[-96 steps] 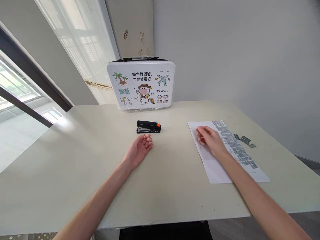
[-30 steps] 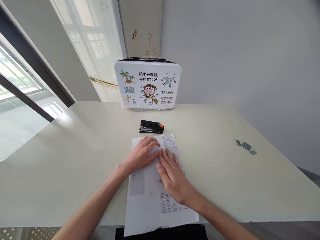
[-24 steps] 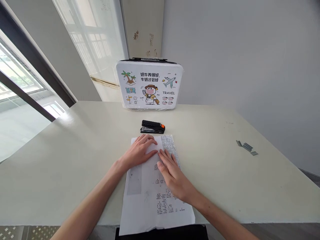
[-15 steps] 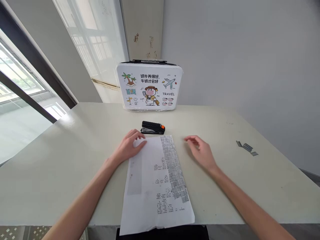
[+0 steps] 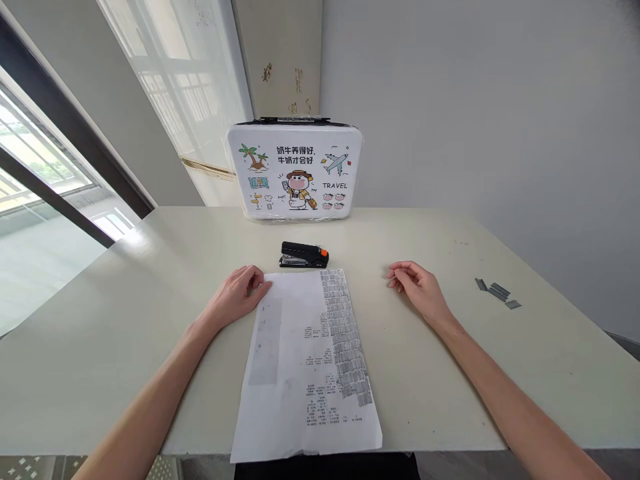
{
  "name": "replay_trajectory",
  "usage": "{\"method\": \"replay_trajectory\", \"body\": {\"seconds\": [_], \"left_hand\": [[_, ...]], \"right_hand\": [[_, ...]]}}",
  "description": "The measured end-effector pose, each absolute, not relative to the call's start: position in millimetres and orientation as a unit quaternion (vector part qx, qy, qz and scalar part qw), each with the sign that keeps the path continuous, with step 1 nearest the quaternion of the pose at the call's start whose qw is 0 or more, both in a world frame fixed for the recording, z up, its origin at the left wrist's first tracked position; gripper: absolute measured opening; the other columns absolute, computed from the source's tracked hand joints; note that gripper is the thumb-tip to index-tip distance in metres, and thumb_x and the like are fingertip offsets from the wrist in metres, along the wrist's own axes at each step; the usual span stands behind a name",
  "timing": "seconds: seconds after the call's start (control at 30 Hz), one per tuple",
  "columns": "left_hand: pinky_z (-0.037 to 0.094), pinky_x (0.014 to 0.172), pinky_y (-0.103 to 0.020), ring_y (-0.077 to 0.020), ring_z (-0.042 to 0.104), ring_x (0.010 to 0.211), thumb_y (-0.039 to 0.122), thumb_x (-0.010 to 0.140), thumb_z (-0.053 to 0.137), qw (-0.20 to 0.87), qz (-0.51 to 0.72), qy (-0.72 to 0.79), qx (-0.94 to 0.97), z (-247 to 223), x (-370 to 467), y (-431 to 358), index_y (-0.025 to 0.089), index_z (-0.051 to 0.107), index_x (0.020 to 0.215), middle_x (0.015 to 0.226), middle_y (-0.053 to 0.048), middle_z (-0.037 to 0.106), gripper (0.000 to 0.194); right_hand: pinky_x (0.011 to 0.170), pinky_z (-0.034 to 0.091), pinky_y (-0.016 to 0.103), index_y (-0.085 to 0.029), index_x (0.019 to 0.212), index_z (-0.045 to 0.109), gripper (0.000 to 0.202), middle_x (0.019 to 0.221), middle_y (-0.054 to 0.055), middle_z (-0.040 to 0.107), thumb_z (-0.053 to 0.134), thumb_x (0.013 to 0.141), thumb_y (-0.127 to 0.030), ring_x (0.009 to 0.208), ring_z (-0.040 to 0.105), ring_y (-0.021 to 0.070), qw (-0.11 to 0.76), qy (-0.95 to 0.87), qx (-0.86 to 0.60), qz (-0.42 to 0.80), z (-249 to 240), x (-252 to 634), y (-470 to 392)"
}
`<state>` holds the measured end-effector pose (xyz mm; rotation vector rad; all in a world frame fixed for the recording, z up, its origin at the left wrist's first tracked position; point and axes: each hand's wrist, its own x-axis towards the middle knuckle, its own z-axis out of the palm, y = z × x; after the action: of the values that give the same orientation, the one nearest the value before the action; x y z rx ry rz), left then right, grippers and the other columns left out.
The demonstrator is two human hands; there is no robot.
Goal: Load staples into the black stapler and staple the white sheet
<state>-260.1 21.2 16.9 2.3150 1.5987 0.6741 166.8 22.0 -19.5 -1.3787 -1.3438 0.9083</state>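
A sheaf of white paper (image 5: 295,360) lies in front of me, with printed text and a broad band of staples along its right side. Its lower end hangs over the table's front edge. At the sheaf's top left corner rests my left hand (image 5: 237,297), fingers loosely curled and thumb apart, its tip at the paper. My right hand (image 5: 423,293) is to the right of the sheaf, away from it, with thumb and fingers pinched together; what they hold, if anything, is too small to name. A black stapler (image 5: 303,255) with an orange end lies just beyond the paper.
Behind the stapler stands a white case (image 5: 300,170) with cartoon pictures and a black handle. Several strips of staples (image 5: 497,291) lie at the right of the pale table (image 5: 125,320). A wall closes off the far side, and a window is at the left.
My left hand has slid left, from on top of the paper to its corner. My right hand has moved right, away from the paper, and its fingers are closer together.
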Motion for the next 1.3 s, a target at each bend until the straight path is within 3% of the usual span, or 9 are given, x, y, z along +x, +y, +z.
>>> {"method": "replay_trajectory", "body": {"seconds": [0.2,0.8,1.3], "left_hand": [[0.045,0.070,-0.034,-0.0210,0.056,0.075,0.045,0.105,0.042,0.121,0.231,0.560,0.786,18.9,-255.8,19.3,0.024,0.048,0.086,0.086,-0.003,0.061,0.028],[0.047,0.073,-0.033,-0.0205,0.058,0.077,0.046,0.102,0.049,0.118,0.216,0.580,0.776,16.8,-256.0,21.5,0.025,0.057,0.097,0.084,-0.002,0.061,0.023],[0.046,0.070,-0.032,-0.0179,0.055,0.070,0.046,0.101,0.051,0.122,0.227,0.603,0.755,18.4,-254.6,22.1,0.025,0.054,0.098,0.084,0.001,0.062,0.021]], "right_hand": [[0.068,0.052,0.034,-0.021,0.099,0.070,0.035,0.095,0.009,0.076,0.065,0.090,-0.055,0.076,0.068,0.0192,0.479,-0.554,-0.570,0.373,-15.1,164.0,20.1],[0.077,0.054,0.037,-0.023,0.100,0.070,0.031,0.095,0.008,0.076,0.061,0.094,-0.052,0.078,0.066,0.0193,0.458,-0.574,-0.570,0.369,-10.9,161.7,18.2],[0.074,0.054,0.035,-0.023,0.098,0.070,0.023,0.095,0.007,0.076,0.058,0.094,-0.042,0.077,0.066,0.0182,0.455,-0.576,-0.572,0.366,-9.4,161.0,17.8]]}}
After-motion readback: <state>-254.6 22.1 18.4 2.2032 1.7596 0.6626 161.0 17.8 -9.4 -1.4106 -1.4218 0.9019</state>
